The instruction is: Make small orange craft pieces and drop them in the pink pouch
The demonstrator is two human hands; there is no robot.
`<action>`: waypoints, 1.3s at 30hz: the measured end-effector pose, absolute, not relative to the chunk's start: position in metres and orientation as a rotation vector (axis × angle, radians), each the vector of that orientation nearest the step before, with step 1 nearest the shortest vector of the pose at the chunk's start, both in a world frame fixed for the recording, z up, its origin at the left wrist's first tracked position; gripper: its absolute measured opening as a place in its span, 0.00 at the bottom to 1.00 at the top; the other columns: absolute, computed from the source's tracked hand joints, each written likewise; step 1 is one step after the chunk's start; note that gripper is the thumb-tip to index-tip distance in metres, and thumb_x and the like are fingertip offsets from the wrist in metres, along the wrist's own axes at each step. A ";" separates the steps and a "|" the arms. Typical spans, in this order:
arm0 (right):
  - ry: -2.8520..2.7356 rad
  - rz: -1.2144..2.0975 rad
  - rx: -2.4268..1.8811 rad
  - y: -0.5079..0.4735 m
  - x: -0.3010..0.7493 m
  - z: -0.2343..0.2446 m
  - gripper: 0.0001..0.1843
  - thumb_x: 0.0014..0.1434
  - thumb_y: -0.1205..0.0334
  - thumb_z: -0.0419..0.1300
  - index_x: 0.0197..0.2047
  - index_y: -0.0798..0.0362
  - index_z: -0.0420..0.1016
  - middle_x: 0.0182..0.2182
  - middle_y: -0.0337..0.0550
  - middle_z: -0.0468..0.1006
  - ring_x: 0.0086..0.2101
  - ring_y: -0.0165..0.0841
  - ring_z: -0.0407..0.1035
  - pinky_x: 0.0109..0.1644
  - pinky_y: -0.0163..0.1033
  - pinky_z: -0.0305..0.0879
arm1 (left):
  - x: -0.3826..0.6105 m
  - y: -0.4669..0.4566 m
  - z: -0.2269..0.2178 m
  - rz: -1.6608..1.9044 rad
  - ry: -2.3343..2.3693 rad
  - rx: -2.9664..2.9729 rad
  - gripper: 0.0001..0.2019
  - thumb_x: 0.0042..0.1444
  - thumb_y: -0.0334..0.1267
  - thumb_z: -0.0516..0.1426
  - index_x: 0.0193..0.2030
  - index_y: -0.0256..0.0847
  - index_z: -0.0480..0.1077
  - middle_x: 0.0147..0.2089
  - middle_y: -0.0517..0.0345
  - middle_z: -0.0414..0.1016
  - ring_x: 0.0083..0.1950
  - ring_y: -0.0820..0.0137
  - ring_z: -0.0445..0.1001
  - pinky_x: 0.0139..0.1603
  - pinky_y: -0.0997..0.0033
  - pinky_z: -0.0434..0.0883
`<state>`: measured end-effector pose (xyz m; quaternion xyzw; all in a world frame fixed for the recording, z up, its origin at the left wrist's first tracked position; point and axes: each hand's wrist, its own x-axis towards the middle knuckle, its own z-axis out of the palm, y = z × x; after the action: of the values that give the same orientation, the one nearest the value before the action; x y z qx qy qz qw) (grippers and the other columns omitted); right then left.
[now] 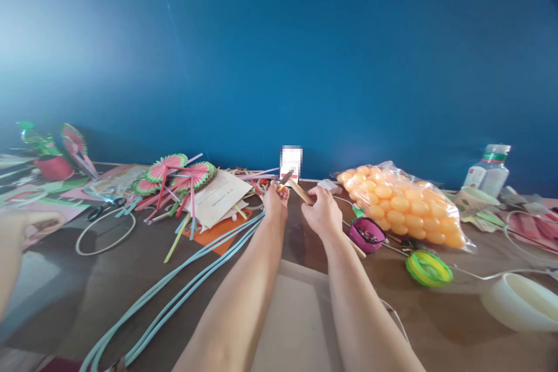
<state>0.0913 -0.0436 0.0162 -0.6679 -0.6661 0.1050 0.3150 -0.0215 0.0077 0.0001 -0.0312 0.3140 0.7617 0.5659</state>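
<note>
Both my arms reach forward over a dark brown table (pixel 139 267). My left hand (pixel 275 202) is closed in a pinch on a small dark-tipped tool with a yellowish grip (pixel 284 180). My right hand (pixel 322 209) is closed round a flat wooden stick (pixel 300 190), whose far end angles up toward the tool's tip. A longer piece of the same pale wood shows below the right hand (pixel 358 249). The two hands are a few centimetres apart, near the table's middle.
Pink-and-green paper fans (pixel 174 174) and papers (pixel 218 197) lie left, with light blue tubes (pixel 192 279) and a wire ring (pixel 106 231). Right: a bag of orange balls (pixel 405 203), a purple cup (pixel 367 235), green-yellow tape (pixel 429 268), a white bowl (pixel 521 302), a bottle (pixel 488 171). A blue wall stands behind.
</note>
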 end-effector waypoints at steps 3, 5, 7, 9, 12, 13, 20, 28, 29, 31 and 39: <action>-1.779 0.284 -1.780 -0.043 0.091 0.015 0.13 0.52 0.63 0.57 0.43 0.47 0.71 0.44 0.43 0.74 0.41 0.40 0.71 0.39 0.40 0.62 | -0.022 0.007 0.001 1.783 0.750 -0.092 0.11 0.65 0.34 0.53 0.30 0.37 0.65 0.28 0.59 0.66 0.26 0.79 0.68 0.29 0.82 0.70; -1.764 0.281 -1.776 -0.044 0.091 0.016 0.13 0.53 0.63 0.57 0.43 0.47 0.71 0.44 0.43 0.74 0.42 0.39 0.71 0.39 0.40 0.62 | -0.021 0.007 0.001 1.789 0.751 -0.095 0.10 0.65 0.33 0.53 0.30 0.37 0.65 0.28 0.59 0.66 0.26 0.79 0.68 0.29 0.82 0.70; -1.745 0.280 -1.767 -0.044 0.091 0.017 0.13 0.52 0.63 0.57 0.43 0.47 0.71 0.44 0.42 0.74 0.42 0.39 0.71 0.40 0.40 0.62 | -0.021 0.008 0.001 1.797 0.755 -0.101 0.09 0.65 0.33 0.53 0.31 0.37 0.65 0.28 0.59 0.66 0.25 0.79 0.68 0.28 0.82 0.70; -1.745 0.282 -1.764 -0.045 0.091 0.018 0.13 0.53 0.63 0.57 0.43 0.47 0.71 0.44 0.42 0.74 0.42 0.39 0.71 0.40 0.40 0.62 | -0.020 0.008 0.001 1.797 0.759 -0.106 0.09 0.65 0.32 0.53 0.32 0.37 0.65 0.28 0.59 0.66 0.25 0.79 0.68 0.28 0.82 0.70; -1.765 0.291 -1.771 -0.045 0.091 0.018 0.13 0.53 0.63 0.56 0.43 0.47 0.71 0.44 0.42 0.74 0.41 0.39 0.71 0.40 0.40 0.62 | -0.019 0.008 0.000 1.789 0.757 -0.089 0.08 0.65 0.32 0.53 0.33 0.37 0.66 0.28 0.58 0.66 0.25 0.79 0.69 0.28 0.82 0.70; -1.765 0.292 -1.773 -0.045 0.091 0.018 0.13 0.53 0.63 0.56 0.43 0.46 0.71 0.45 0.42 0.74 0.41 0.39 0.71 0.40 0.40 0.62 | -0.019 0.008 -0.001 1.790 0.758 -0.083 0.08 0.65 0.32 0.53 0.33 0.36 0.66 0.28 0.58 0.66 0.26 0.79 0.69 0.28 0.82 0.70; -1.750 0.289 -1.774 -0.046 0.091 0.018 0.13 0.53 0.63 0.56 0.43 0.47 0.71 0.45 0.42 0.74 0.42 0.39 0.71 0.39 0.39 0.62 | -0.020 0.009 -0.002 1.786 0.815 -0.097 0.08 0.64 0.34 0.55 0.32 0.36 0.67 0.28 0.58 0.67 0.26 0.79 0.69 0.29 0.82 0.71; -1.759 0.287 -1.789 -0.045 0.091 0.018 0.13 0.53 0.62 0.57 0.43 0.47 0.71 0.44 0.42 0.74 0.42 0.40 0.72 0.39 0.40 0.62 | -0.021 0.011 -0.005 1.786 0.864 -0.104 0.06 0.64 0.34 0.55 0.35 0.38 0.67 0.28 0.59 0.67 0.26 0.78 0.69 0.28 0.82 0.71; -1.757 0.287 -1.786 -0.045 0.091 0.018 0.13 0.53 0.63 0.57 0.43 0.47 0.71 0.44 0.42 0.74 0.42 0.40 0.72 0.39 0.40 0.62 | -0.021 0.011 -0.006 1.786 0.881 -0.112 0.06 0.64 0.34 0.55 0.34 0.38 0.67 0.29 0.58 0.67 0.25 0.78 0.69 0.27 0.82 0.71; -1.768 0.290 -1.773 -0.045 0.091 0.017 0.13 0.53 0.63 0.57 0.43 0.47 0.71 0.45 0.42 0.74 0.42 0.39 0.72 0.39 0.39 0.62 | -0.021 0.011 -0.006 1.787 0.891 -0.110 0.07 0.64 0.34 0.55 0.33 0.38 0.66 0.29 0.58 0.67 0.25 0.78 0.69 0.27 0.81 0.71; -1.759 0.288 -1.788 -0.044 0.090 0.016 0.13 0.53 0.63 0.56 0.43 0.47 0.71 0.45 0.42 0.74 0.41 0.39 0.72 0.38 0.39 0.62 | -0.020 0.010 -0.005 1.787 0.892 -0.085 0.07 0.64 0.34 0.54 0.33 0.37 0.66 0.28 0.59 0.67 0.25 0.79 0.68 0.27 0.82 0.71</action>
<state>0.0901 -0.0437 0.0160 -0.6748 -0.6638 0.1085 0.3037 -0.0201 0.0102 -0.0049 -0.0359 0.3754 0.7521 0.5405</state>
